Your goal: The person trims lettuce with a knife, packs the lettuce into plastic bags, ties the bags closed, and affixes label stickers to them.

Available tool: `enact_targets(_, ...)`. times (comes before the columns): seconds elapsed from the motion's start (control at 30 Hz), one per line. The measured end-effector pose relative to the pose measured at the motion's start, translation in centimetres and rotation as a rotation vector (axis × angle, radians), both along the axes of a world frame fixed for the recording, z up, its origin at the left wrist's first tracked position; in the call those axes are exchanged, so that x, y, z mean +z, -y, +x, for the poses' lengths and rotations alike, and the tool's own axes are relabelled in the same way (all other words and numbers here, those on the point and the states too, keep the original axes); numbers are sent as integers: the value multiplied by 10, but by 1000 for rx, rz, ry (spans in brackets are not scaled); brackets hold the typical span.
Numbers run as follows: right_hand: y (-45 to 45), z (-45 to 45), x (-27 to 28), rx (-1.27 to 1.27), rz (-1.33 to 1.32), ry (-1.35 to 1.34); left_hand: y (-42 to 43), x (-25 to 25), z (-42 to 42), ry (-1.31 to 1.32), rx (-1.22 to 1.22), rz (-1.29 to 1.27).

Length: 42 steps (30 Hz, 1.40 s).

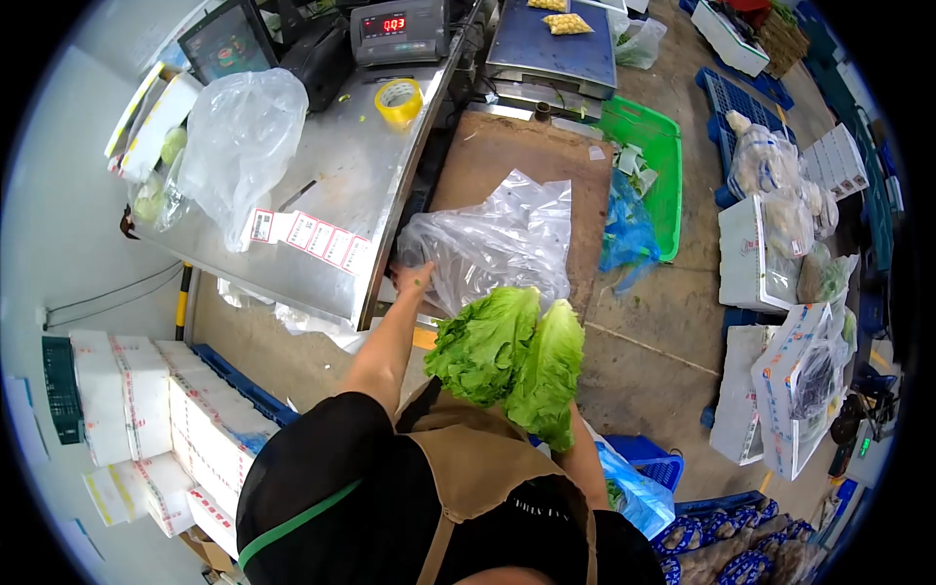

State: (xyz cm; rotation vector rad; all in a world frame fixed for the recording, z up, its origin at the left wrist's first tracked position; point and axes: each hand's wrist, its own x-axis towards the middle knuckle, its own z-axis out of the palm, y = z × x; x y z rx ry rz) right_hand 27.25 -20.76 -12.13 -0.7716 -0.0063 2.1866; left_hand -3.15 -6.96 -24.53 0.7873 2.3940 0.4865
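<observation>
1 clear plastic bag (492,249) is being held by its near left edge in the grip of the left hand (412,278), with the rest being spread on a brown bench (487,146). Green lettuce (487,346) is being held up just before the tan apron (487,463) by the right hand, whose fingers are being hidden by leaves. On the steel bench (336,175), 1 tape roll (399,100) is lying near a scale display (393,24).

Plastic bag (497,244) on worktop (502,146), romaine lettuce (492,346) before it, tape roll (398,118) on table (336,166) at my feed's left, crate (665,156) right
</observation>
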Motion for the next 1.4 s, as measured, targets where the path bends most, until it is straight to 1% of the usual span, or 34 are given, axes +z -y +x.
enact_targets(0.07,-1,-1,1,-9,-17,-20,-5,-12,-4,79,75,148)
enact_targets(0.1,-1,-1,2,-14,-25,-33,-8,-12,-13,178,69,251)
enact_targets(0.13,-3,-3,3,-20,-35,-43,-10,0,-12,277,66,352)
enact_targets(0.17,-4,-4,5,-24,-37,-55,-14,13,-9,240,4,486)
enact_targets(0.2,-5,-5,7,-29,-42,-63,-16,38,-5,406,-118,684)
enact_targets(0.23,-6,-6,8,-33,-45,-74,-14,64,3,588,-159,699)
enact_targets(0.27,-8,-7,11,-39,-47,-87,-12,107,16,770,-203,710)
enact_targets(0.37,-16,-14,19,-64,-41,-129,-8,188,32,896,-520,653)
enact_targets(0.47,-24,-20,37,-90,-33,-155,11,266,49,994,-806,437)
enact_targets(0.5,-29,-21,52,-46,-13,-113,20,285,52,1029,-924,376)
enact_targets(0.53,-34,-23,50,-59,5,-113,29,301,55,1063,-1040,313)
enact_targets(0.6,-41,-22,47,-88,66,-91,45,324,48,1154,-1106,227)
enact_targets(0.67,-53,-20,39,-136,135,-51,59,342,29,1218,-1182,79)
enact_targets(0.7,-58,-16,36,-161,169,-31,65,346,21,1250,-1219,3)
enact_targets(0.8,-64,2,34,-250,257,45,79,325,1,806,-1183,-193)
enact_targets(0.9,-61,24,35,-334,311,95,104,310,-7,486,-1354,-348)
enact_targets(0.97,-54,33,37,-375,333,112,135,301,-6,869,-1183,-607)
enact_targets(1.07,-43,36,42,-415,349,122,162,287,-9,1063,-1137,-569)
enact_targets(1.1,-41,34,45,-421,355,123,161,297,-1,1002,-1112,-484)
enact_targets(1.17,-34,27,55,-434,366,111,147,294,13,782,-939,-290)
enact_targets(1.23,-33,18,65,-440,371,103,120,250,20,587,-678,282)
enact_targets(1.27,-36,13,66,-437,373,99,99,239,26,592,-577,468)
enact_targets(1.3,-40,9,66,-438,377,97,82,248,39,624,-510,544)
enact_targets(1.33,-45,7,63,-438,379,93,68,259,51,567,-508,595)
enact_targets(1.37,-48,4,63,-437,386,99,59,272,66,382,-527,627)
enact_targets(1.4,-51,3,60,-438,391,108,45,267,72,451,-543,580)
